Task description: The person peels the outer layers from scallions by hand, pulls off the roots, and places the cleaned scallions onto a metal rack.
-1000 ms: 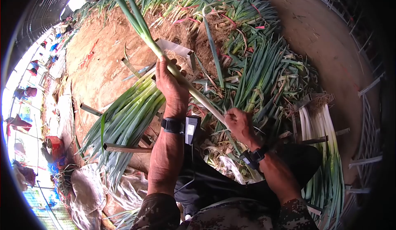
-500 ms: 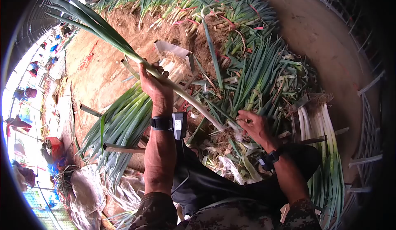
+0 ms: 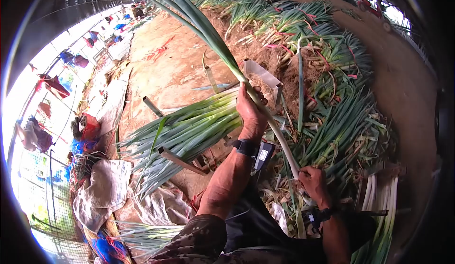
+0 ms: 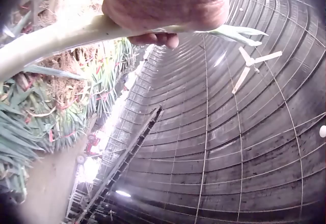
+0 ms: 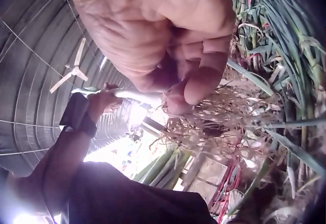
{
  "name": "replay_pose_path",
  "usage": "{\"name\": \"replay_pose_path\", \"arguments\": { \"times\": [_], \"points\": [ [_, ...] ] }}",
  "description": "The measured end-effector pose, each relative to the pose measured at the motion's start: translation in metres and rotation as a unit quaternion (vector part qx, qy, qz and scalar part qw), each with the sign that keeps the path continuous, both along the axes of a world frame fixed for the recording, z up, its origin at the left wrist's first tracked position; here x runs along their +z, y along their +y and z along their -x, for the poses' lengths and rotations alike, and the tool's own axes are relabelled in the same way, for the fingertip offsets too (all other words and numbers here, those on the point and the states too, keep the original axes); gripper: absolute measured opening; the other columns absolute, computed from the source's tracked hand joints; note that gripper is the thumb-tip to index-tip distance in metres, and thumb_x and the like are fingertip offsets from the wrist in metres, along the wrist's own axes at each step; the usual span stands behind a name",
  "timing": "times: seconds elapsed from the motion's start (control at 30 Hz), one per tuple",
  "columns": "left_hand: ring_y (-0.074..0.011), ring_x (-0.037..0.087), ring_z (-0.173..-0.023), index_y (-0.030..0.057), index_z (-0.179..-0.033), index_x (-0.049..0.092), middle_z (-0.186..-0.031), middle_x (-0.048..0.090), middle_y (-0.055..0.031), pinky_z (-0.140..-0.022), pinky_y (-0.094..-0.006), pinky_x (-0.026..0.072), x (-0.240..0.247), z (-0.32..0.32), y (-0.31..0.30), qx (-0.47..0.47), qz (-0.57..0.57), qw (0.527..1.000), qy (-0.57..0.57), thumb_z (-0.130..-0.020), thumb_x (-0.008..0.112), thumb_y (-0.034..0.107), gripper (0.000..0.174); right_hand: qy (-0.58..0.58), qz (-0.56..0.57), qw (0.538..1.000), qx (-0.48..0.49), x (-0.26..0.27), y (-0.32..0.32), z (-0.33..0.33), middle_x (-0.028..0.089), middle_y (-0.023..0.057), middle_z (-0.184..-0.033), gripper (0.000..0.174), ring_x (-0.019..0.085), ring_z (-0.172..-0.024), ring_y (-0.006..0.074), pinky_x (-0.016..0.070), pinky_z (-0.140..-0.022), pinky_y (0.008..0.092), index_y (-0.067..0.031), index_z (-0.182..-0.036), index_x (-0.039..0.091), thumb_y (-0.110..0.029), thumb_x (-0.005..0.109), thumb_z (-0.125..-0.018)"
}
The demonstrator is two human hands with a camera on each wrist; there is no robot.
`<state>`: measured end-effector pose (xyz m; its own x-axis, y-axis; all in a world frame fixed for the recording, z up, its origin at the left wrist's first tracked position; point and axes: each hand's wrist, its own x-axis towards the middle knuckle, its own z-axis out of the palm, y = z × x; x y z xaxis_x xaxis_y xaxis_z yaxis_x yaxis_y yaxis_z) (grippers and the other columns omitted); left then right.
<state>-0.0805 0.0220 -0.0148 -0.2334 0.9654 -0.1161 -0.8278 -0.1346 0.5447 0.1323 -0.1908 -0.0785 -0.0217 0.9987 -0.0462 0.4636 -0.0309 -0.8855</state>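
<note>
My left hand (image 3: 252, 114) grips a long green onion (image 3: 282, 143) around the middle of its stalk. Its green leaves slant up to the far left, and its white end points down to the right. At that white end, my right hand (image 3: 313, 182) pinches with curled fingers. The right wrist view shows the thumb and fingertips pressed together beside a tangle of pale roots (image 5: 204, 124). In the left wrist view the stalk (image 4: 56, 40) passes under the palm. A sheaf of green onions (image 3: 189, 126) lies in a metal rack (image 3: 263, 74) left of my left hand.
Heaped green onions (image 3: 336, 126) with loose leaves cover the ground ahead and right. More tied bundles (image 3: 284, 17) line the back. Another white-stalked sheaf (image 3: 379, 197) rests by my right side. Rack posts (image 3: 182, 160) stick up at left, near pale sacks (image 3: 104, 183).
The head view has turned left and up. My right hand came off the white end half a second ago, fingers spread, and is back at it pinching. The left hand keeps its grip.
</note>
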Motion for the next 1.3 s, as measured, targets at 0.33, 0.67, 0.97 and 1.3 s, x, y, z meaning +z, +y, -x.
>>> {"name": "replay_pose_path", "arguments": {
  "times": [0.33,0.67,0.97,1.3],
  "points": [
    [-0.0123,0.042,-0.052,0.0148,-0.116,0.052,-0.077,0.053,-0.0012,-0.047,-0.0272,0.0356,0.015,0.004,-0.008,-0.111,-0.133,0.981,-0.085,-0.104,0.043,0.045,0.034,0.055,0.144,0.984,-0.093,-0.073,-0.006,-0.048,0.064,0.0079,-0.066,0.019,0.06,-0.05,0.0141,0.0476,-0.047,0.0306,0.0022,-0.1,0.068,-0.006,0.059,-0.085],
    [-0.0079,0.042,-0.052,0.0051,-0.117,0.059,-0.075,0.049,-0.001,-0.044,-0.0213,0.0381,0.006,0.011,0.002,-0.157,-0.171,0.96,-0.157,-0.106,0.042,0.036,0.037,0.03,-0.01,0.996,-0.08,-0.005,0.002,-0.038,0.073,0.011,-0.094,0.036,0.068,-0.09,0.015,0.0518,-0.079,0.0294,0.0002,-0.116,0.068,-0.03,0.063,-0.097],
    [-0.0108,0.043,-0.052,0.0077,-0.125,0.053,-0.077,0.052,-0.0025,-0.044,-0.0233,0.0384,0.009,0.001,-0.003,-0.159,-0.158,0.97,-0.089,-0.104,0.045,0.042,0.041,-0.007,0.052,0.996,0.079,-0.023,-0.008,0.007,0.068,0.0075,-0.081,0.044,0.065,-0.074,0.0144,0.0533,-0.069,0.0329,-0.0091,-0.125,0.063,-0.033,0.072,-0.089],
    [-0.0184,0.059,-0.091,-0.0016,-0.135,0.049,-0.096,0.063,-0.0069,-0.079,-0.0334,0.0485,0.011,0.061,-0.004,-0.18,-0.169,0.959,0.142,-0.1,0.058,0.029,0.048,0.042,0.2,0.978,0.026,-0.052,-0.015,-0.015,0.061,0.0043,-0.067,0.027,0.061,-0.06,0.0143,0.0482,-0.057,0.0328,-0.0063,-0.109,0.069,-0.023,0.065,-0.089]
  ]
}}
